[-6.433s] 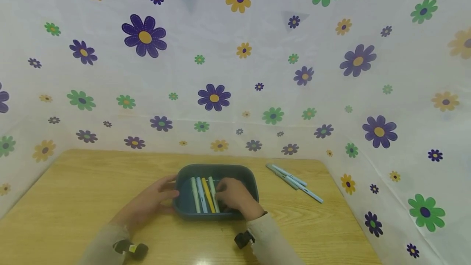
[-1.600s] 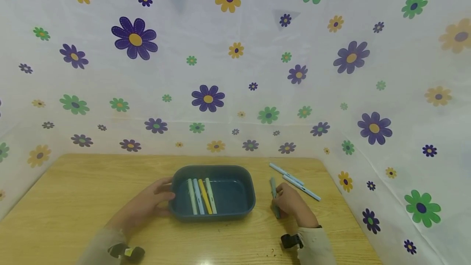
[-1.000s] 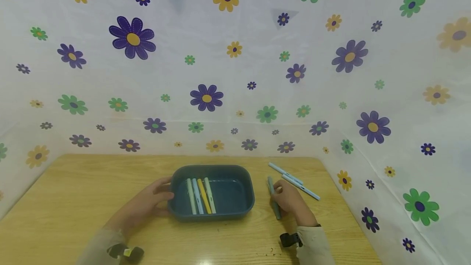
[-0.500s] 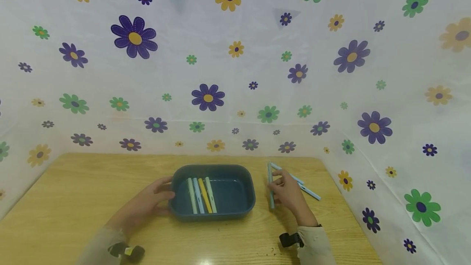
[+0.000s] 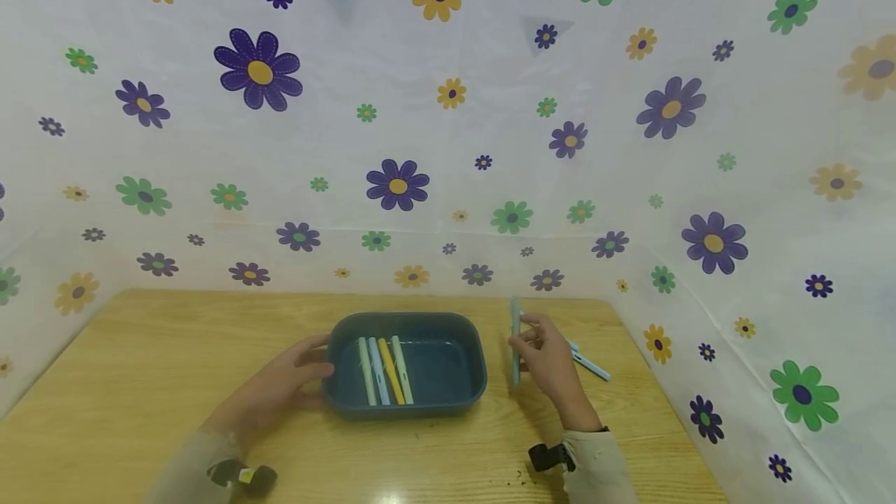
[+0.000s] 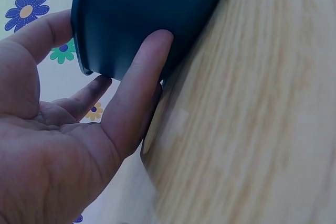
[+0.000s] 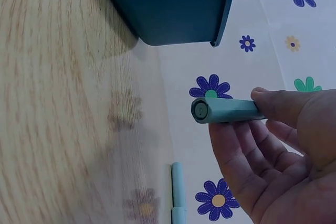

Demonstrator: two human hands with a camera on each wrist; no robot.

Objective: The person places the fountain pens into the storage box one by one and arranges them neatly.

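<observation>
A dark blue bin [image 5: 441,372] holds several capped pens side by side in its left half: pale green, light blue [image 5: 379,372], yellow [image 5: 392,373] and pale green again. My left hand [image 5: 297,376] touches the bin's left end; in the left wrist view its thumb [image 6: 142,77] lies along the outer wall. To the right of the bin, my right hand [image 5: 549,360] pinches a grey-green pen [image 7: 231,110] between thumb and fingers, raised off the table. Behind that hand lie light blue pens [image 5: 591,366], partly hidden by it.
The wooden table [image 5: 175,364] is backed by a white flowered sheet [image 5: 336,138], which also runs along both sides. Small dark crumbs [image 5: 518,477] lie near the front edge. Each wrist wears a black camera [image 5: 549,457].
My right hand has left the bin, taken the grey-green pen from the pile at right, turned it and lifted it. My left hand stays at the bin's left end.
</observation>
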